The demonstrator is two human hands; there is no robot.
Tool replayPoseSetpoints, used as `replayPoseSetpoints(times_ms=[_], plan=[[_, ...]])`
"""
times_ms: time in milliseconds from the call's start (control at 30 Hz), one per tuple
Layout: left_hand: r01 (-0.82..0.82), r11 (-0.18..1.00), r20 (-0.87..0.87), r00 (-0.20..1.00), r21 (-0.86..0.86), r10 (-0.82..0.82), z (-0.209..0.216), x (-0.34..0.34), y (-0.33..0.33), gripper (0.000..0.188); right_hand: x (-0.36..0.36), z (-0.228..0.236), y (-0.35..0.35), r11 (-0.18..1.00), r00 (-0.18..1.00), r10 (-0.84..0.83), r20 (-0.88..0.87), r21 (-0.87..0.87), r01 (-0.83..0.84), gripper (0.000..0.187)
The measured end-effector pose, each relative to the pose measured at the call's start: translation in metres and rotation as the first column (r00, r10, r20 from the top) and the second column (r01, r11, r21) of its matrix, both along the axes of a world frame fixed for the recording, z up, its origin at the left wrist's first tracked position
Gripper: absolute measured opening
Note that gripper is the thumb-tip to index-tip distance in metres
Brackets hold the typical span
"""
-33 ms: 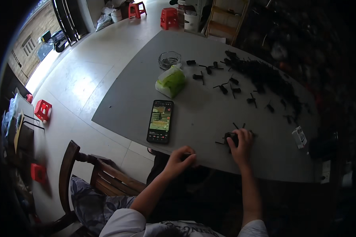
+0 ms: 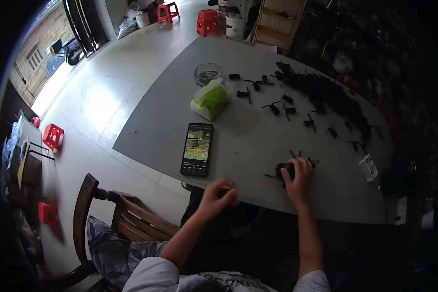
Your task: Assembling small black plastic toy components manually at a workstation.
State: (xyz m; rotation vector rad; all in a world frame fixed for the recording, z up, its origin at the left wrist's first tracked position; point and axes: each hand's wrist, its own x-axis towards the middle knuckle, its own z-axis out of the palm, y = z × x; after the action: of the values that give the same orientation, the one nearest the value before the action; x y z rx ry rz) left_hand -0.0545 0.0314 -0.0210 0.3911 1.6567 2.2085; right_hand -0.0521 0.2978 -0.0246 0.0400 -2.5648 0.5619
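My right hand [image 2: 300, 179] rests on the grey table near its front edge, fingers bent down over a small group of black parts. A small black part [image 2: 285, 170] with thin prongs shows between its thumb and fingers. My left hand [image 2: 218, 198] hovers at the table's near edge, its fingers curled toward the thumb. Whatever it holds, if anything, is hidden. Beyond my right hand lies a long heap of small black parts [image 2: 326, 90], with several loose ones such as a black part with a stem [image 2: 275, 110] scattered before it.
A phone [image 2: 196, 150] with a lit screen lies on the table [image 2: 151, 117]. Behind it are a green-and-white plastic packet [image 2: 210, 100] and a glass ashtray [image 2: 208, 74]. A small white box [image 2: 368, 168] is at the right. A wooden chair [image 2: 136, 216] stands at my left.
My left hand has shifted slightly left, its fingers a little more raised. My right hand has barely moved over the black parts.
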Motion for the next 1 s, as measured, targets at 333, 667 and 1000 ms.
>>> replayPoseSetpoints(times_ms=[333,667,1000], plan=[[-0.376,0.77,-0.291,0.922,-0.516,0.256,0.027,-0.074,-0.056,0.046,0.003,0.015,-0.006,0.999,0.97,-0.026,-0.241,0.011,0.03,0.028],[0.182,0.914,-0.173,0.951,-0.362,-0.258,0.029,-0.008,0.019,0.028,0.021,0.047,-0.038,0.663,0.922,0.055,-0.384,-0.676,-0.321,0.033],[0.223,0.926,0.254,0.918,0.304,-0.304,0.028,0.023,0.035,0.02,0.071,0.032,-0.109,0.288,0.854,0.333,-0.398,-0.82,-0.495,0.051]])
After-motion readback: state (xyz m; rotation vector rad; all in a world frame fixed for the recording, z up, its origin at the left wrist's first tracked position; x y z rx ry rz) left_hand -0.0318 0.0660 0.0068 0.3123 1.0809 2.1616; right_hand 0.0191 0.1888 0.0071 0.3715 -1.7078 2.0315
